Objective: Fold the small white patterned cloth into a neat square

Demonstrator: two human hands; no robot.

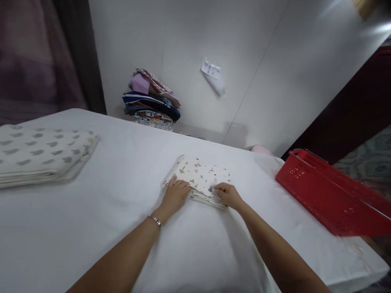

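Observation:
A folded cream cloth (202, 175) printed with small leaf and twig motifs lies in the middle of the white-covered table, its layered edge facing me. My left hand (175, 192), below a metal bracelet, rests on its near left corner, with the fingers laid flat on the fabric. Toward the near right edge, my right hand (228, 194) is closed in a pinch at the cloth's top layer, beside a small dark printed motif. The fingertips of the right hand are partly hidden.
A larger folded cloth (36, 150) with grey-green shapes lies on the table (114, 220) at left. At right stands a red plastic basket (326, 195) with metal handles. Against the wall rises a stack of folded fabrics (152, 99). A labelled plastic pouch (214, 77) hangs above.

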